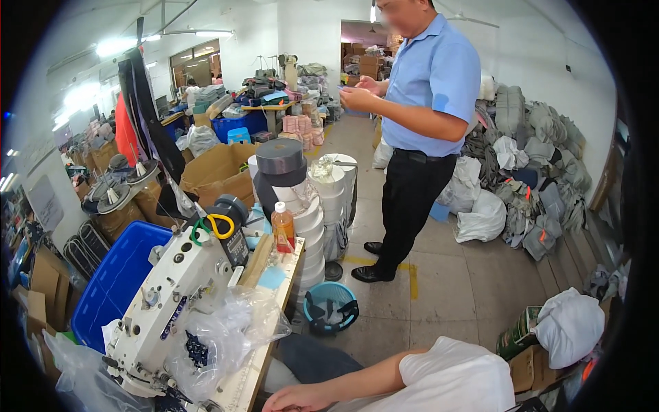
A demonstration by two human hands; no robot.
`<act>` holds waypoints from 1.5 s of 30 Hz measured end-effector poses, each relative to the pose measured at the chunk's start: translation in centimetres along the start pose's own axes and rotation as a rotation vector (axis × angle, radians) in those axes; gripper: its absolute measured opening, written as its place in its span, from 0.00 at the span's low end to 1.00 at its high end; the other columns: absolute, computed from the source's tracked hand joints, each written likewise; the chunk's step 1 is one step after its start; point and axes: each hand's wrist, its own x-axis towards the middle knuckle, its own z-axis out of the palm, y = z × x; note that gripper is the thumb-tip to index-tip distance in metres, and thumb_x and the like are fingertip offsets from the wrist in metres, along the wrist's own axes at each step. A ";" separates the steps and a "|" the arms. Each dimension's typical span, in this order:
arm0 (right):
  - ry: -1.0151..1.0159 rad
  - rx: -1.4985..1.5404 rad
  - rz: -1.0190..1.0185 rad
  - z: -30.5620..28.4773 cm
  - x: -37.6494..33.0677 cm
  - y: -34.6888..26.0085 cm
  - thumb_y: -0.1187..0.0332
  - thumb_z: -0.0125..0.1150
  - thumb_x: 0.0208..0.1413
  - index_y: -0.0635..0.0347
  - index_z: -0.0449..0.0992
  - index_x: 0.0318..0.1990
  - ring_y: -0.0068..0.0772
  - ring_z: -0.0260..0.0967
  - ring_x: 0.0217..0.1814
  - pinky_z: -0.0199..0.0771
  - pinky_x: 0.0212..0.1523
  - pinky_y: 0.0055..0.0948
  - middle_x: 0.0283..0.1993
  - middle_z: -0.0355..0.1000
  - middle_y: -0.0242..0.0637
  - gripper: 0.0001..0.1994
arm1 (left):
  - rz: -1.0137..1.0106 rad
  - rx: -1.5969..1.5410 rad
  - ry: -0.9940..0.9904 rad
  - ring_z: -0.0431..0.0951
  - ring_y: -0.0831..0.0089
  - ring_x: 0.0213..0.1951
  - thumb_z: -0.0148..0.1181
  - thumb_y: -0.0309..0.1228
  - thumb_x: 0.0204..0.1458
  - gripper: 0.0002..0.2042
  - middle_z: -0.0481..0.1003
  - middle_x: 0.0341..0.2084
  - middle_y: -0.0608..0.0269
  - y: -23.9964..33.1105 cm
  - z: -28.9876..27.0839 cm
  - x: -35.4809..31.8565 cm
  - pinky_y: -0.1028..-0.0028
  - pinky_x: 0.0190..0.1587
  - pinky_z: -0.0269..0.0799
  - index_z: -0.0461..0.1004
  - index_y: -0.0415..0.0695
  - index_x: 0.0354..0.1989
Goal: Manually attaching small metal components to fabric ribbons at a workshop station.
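My right hand is at the bottom edge, beside the front edge of the sewing table. Its fingers bend downward and are cut off by the frame, so whether they hold anything is hidden. My left hand is out of view. A white industrial sewing machine stands on the table left of my right hand. Clear plastic bags lie against it, with dark patterned fabric pieces among them. Scissors with yellow and green handles rest on top of the machine. A bottle of orange liquid stands at the table's far end.
A person in a blue shirt stands ahead, holding a small object. A blue basket sits on the floor by the table. Large white rolls stand behind it. A blue bin is left of the machine. Fabric bundles pile up right.
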 end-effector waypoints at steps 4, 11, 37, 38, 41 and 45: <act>-0.062 -0.021 -0.068 -0.1 -0.2 0.4 0.64 0.46 0.66 0.65 0.70 0.50 0.17 0.49 0.20 0.50 0.18 0.21 0.27 0.61 0.27 0.14 | -0.590 -0.786 -0.238 0.68 0.69 0.25 0.49 0.34 0.61 0.09 0.68 0.23 0.62 -1.2 -1.8 1.9 0.74 0.29 0.68 0.70 0.41 0.36; -0.050 0.004 -0.082 0.2 -1.0 0.1 0.64 0.47 0.66 0.63 0.71 0.44 0.17 0.48 0.19 0.49 0.19 0.20 0.23 0.58 0.26 0.11 | 0.354 -0.499 -0.027 0.75 0.65 0.33 0.58 0.25 0.55 0.05 0.76 0.31 0.52 11.5 2.9 -5.7 0.68 0.41 0.71 0.70 0.38 0.36; -0.045 0.044 -0.322 -1.8 -1.9 -0.5 0.67 0.57 0.60 0.60 0.73 0.41 0.15 0.54 0.20 0.50 0.18 0.18 0.31 0.69 0.29 0.07 | -0.189 -0.230 -0.686 0.58 0.81 0.15 0.48 0.37 0.62 0.12 0.62 0.16 0.70 16.7 8.9 -13.6 0.81 0.16 0.54 0.68 0.43 0.31; -0.047 0.041 -0.322 -1.9 -1.8 -0.6 0.67 0.57 0.60 0.60 0.73 0.41 0.15 0.54 0.20 0.50 0.18 0.18 0.31 0.69 0.29 0.07 | -0.071 -0.170 -0.700 0.58 0.82 0.15 0.47 0.38 0.63 0.12 0.63 0.17 0.70 17.5 8.9 -13.9 0.82 0.16 0.53 0.69 0.42 0.33; -0.100 0.018 -0.344 -1.8 -1.9 -1.0 0.68 0.57 0.60 0.60 0.73 0.40 0.15 0.52 0.19 0.48 0.17 0.18 0.26 0.65 0.26 0.06 | 0.016 -0.100 -0.724 0.59 0.83 0.16 0.48 0.37 0.63 0.12 0.68 0.20 0.68 16.2 8.6 -13.4 0.83 0.18 0.54 0.70 0.40 0.37; -0.014 -0.007 -0.376 -1.1 -1.7 -1.3 0.68 0.57 0.60 0.60 0.74 0.37 0.15 0.49 0.17 0.46 0.17 0.19 0.20 0.60 0.23 0.06 | -0.009 -0.127 -0.723 0.60 0.83 0.18 0.49 0.36 0.63 0.11 0.71 0.23 0.66 15.3 8.5 -13.3 0.84 0.19 0.55 0.71 0.39 0.39</act>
